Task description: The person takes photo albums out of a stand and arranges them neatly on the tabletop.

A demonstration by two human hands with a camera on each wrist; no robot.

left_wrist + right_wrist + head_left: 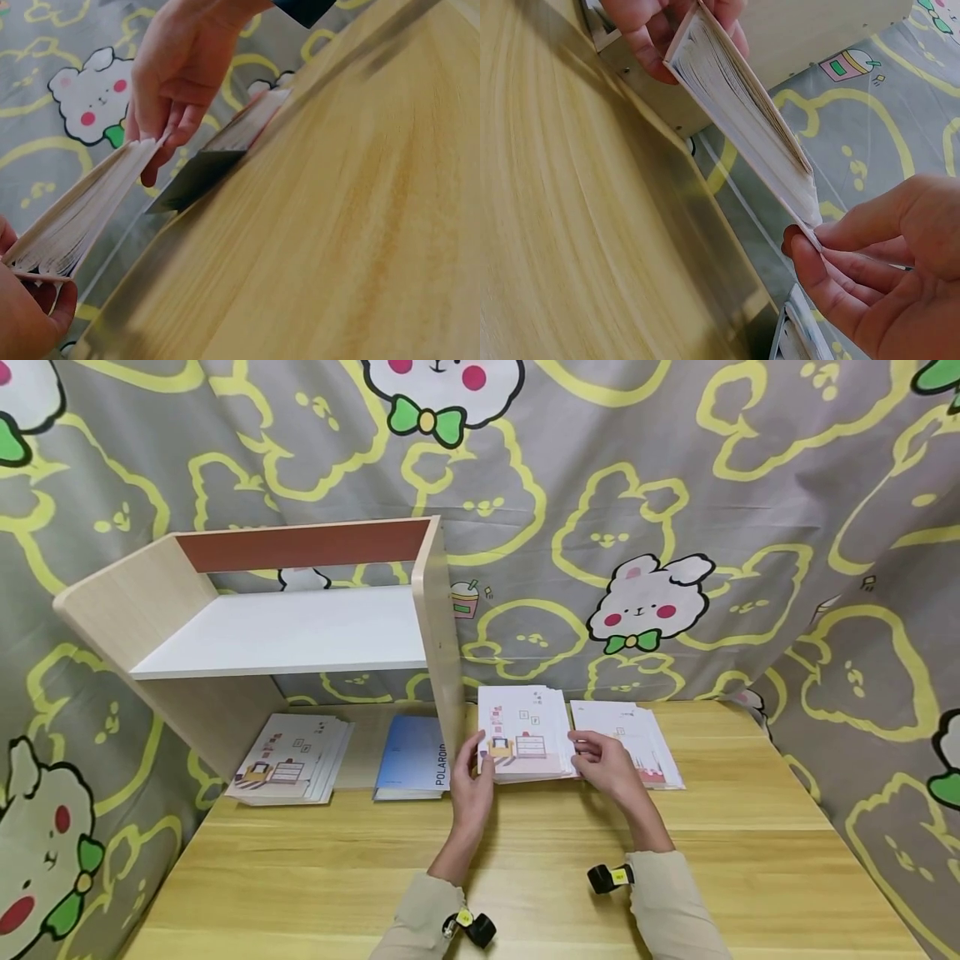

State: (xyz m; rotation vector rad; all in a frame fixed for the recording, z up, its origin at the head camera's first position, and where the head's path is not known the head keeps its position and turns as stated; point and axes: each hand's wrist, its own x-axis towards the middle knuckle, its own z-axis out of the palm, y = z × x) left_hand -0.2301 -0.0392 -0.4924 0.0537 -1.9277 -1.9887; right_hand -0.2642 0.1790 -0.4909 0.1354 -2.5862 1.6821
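Note:
Between my two hands is a white photo album [522,727] with a drawn room scene on its cover. The left hand [474,789] grips its left edge, thumb on the front. At the opposite edge, the right hand [613,768] pinches the cover between thumb and fingers. In the left wrist view the album [86,202] is raised above the tabletop, its page edges showing. The right wrist view shows the album [742,124] tilted, with thumb and fingertips at one corner. A second white album [633,739] lies just right of the held one, partly covered by my right hand.
A two-level wooden shelf [281,631] stands at the back left. Under its board lie another white album [288,756] and a blue album marked POLAROID [411,753]. The wooden table [540,868] reaches back to a patterned curtain [525,527].

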